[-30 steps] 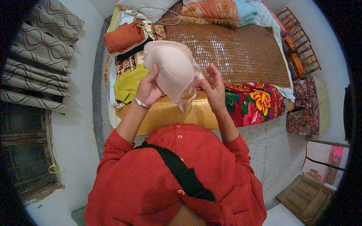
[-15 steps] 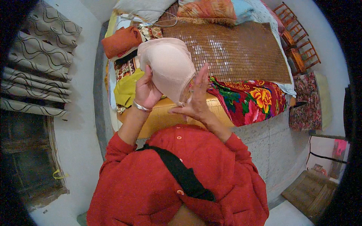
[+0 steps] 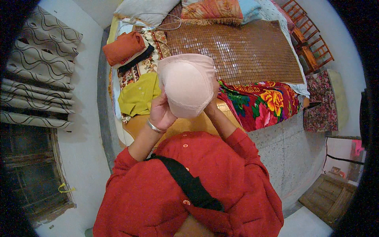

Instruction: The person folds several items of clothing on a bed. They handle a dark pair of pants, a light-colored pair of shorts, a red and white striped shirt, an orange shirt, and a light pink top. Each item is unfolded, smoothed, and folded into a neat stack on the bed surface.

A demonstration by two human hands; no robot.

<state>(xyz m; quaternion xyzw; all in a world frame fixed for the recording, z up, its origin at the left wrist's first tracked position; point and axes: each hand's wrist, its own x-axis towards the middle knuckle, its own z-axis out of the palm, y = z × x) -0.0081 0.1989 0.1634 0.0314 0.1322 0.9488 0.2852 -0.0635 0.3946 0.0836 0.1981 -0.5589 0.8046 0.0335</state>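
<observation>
A pale pink bra (image 3: 187,85), folded so that one rounded cup faces me, is held up in front of my chest above the bed. My left hand (image 3: 162,113), with a silver bangle at the wrist, grips its lower left edge, thumb against the cup. On the other side my right hand (image 3: 213,98) holds the bra from the right and behind; most of its fingers are hidden by the fabric. Close to my left hand, a folded yellow-green shirt (image 3: 138,94) lies on the bed.
Beyond the shirt lie folded rust-orange clothes (image 3: 125,48). A brown tile mat (image 3: 244,51) covers much of the bed, with an orange pillow (image 3: 213,11) at the far end. A red floral blanket (image 3: 262,106) drapes over the near right edge. A patterned curtain (image 3: 43,67) hangs left.
My right hand, open with fingers spread half a second ago, now holds the bra's right side. The bra has turned upright and moved slightly right and nearer to me.
</observation>
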